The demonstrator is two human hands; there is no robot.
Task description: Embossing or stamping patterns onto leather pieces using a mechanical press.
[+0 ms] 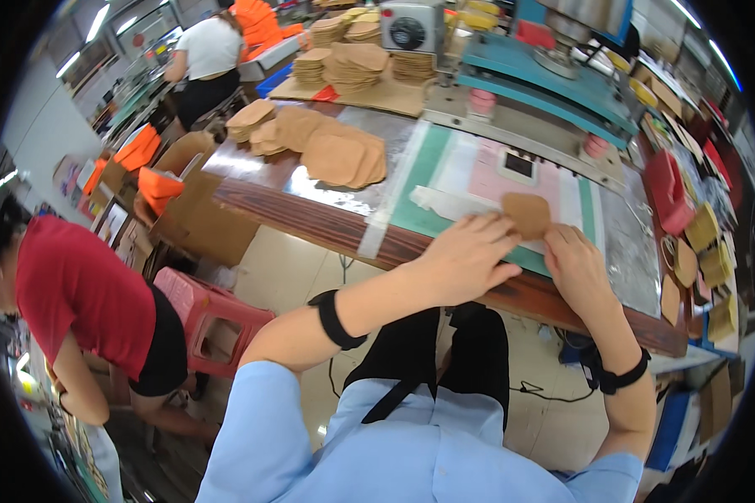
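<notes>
A small tan leather-like piece (527, 215) with rounded corners lies between my hands at the near edge of the press bed. My left hand (468, 258) reaches its fingertips to the left edge of the piece, fingers stretched and thumb held apart. At the right edge, my right hand (575, 267) grips the piece with bent fingers; its thumb is mostly hidden. Just beyond lies a pink sheet (497, 168) with a dark, white-framed rectangle (518, 166) on it. A crumpled white strip (449, 201) is left of the piece.
A teal press (545, 80) stands behind the bed. Tan pieces lie fanned (335, 155) and stacked (356, 67) at the left and back. A red holder (669, 193) stands at right. Two people work at left, one beside a red stool (210, 314).
</notes>
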